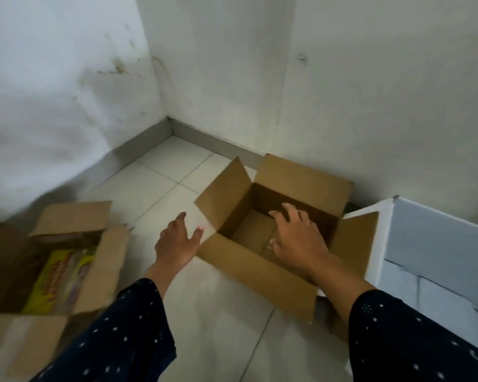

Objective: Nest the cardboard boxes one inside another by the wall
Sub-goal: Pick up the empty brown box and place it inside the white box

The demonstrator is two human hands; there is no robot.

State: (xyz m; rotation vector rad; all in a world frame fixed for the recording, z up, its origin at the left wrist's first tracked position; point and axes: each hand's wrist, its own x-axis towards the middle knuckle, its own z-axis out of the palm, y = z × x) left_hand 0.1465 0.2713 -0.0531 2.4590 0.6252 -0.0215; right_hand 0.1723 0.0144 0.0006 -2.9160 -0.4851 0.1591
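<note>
Head view: open brown box (pixel 260 260) seemingly empty, left box (pixel 100 271) with blurred yellow packaging (pixel 58 279); left hand (pixel 174 244) and right hand (pixel 298 238) spread wide, empty.

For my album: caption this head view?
Both hands, left hand and right hand, reach toward an open cardboard box by the wall.

We see an open box (pixel 273 216) on the floor (pixel 155 186) by the wall (pixel 370 106). Right hand (pixel 298 241) spread over its opening, left hand (pixel 177 241) spread just beside its left flap. Second box (pixel 53 260) far left.
</note>
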